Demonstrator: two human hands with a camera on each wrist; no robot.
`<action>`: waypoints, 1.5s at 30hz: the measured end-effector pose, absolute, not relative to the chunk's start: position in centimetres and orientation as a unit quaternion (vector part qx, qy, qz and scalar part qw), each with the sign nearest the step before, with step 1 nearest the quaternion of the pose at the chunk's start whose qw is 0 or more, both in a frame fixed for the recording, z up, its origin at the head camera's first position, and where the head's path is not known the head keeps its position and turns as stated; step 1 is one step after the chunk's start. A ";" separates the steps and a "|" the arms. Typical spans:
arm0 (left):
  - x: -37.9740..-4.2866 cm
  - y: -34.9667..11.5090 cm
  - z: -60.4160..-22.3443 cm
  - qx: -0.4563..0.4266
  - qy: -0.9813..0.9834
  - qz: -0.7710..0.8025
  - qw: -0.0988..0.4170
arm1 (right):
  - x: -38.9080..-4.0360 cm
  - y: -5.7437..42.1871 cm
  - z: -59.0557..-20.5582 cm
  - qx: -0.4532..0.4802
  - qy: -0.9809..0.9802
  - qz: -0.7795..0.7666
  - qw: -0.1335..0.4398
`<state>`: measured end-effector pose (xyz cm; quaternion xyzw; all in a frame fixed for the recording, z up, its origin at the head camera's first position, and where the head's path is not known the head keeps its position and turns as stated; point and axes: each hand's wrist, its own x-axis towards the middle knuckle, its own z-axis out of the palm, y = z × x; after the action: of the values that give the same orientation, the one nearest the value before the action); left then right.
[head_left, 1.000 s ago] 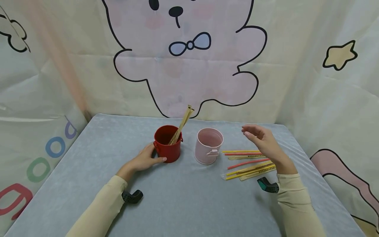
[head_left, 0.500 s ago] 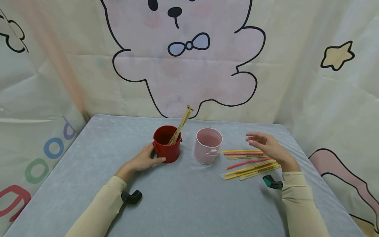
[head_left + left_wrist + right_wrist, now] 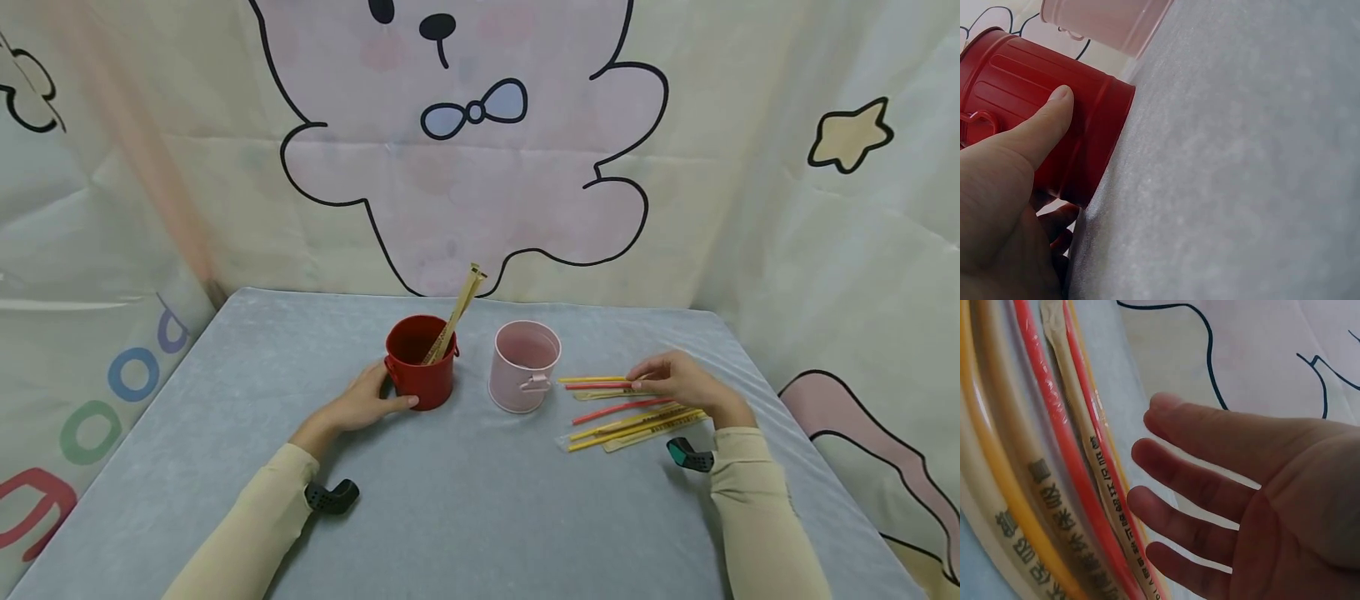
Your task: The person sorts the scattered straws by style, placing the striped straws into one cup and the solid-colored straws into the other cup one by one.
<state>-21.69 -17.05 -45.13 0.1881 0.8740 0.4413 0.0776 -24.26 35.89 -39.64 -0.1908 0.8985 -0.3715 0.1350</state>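
Observation:
My left hand [image 3: 363, 406] holds the side of a small red bucket [image 3: 426, 387], its thumb lying along the wall in the left wrist view. Paper-wrapped straws [image 3: 458, 315] lean out of that bucket toward the right. A pink bucket [image 3: 508, 379] stands upright just to its right. Over the far part of a spread of wrapped straws, my right hand [image 3: 686, 385] hovers with loosely bent fingers. Red straws [image 3: 1063, 428], yellow straws [image 3: 988, 437] and printed paper-wrapped straws [image 3: 1016, 400] lie beside those fingers in the right wrist view, with nothing in their hold.
A grey-blue cloth [image 3: 465, 517] covers the table. Behind it hangs a printed curtain [image 3: 480, 208] with a bear figure. A dark wrist device [image 3: 332, 497] sits at the left cuff, and another wrist device [image 3: 690, 455] at the right.
My right hand first drew slightly to the right, then came down to the far straws. The left hand stays on the red bucket.

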 end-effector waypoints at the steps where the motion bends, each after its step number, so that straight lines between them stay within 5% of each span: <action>1: -21.7 -17.1 -45.1 0.188 0.874 0.441 0.078 | -24.3 35.9 -39.7 -0.189 0.900 -0.368 0.136; 18: -21.6 -16.9 -45.3 0.194 0.870 0.446 0.074 | -24.5 36.2 -40.7 -0.170 0.917 -0.324 0.160; 33: -21.5 -16.9 -45.1 0.183 0.876 0.440 0.080 | -24.6 34.4 -40.3 -0.163 0.943 -0.272 0.100; 45: -21.4 -17.0 -45.1 0.195 0.874 0.441 0.069 | -23.3 33.5 -36.7 -0.161 0.956 -0.245 -0.003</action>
<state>-21.40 -16.96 -45.10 0.1947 0.8736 0.4407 0.0687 -23.26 33.54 -36.71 -0.1605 0.9561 -0.2450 -0.0026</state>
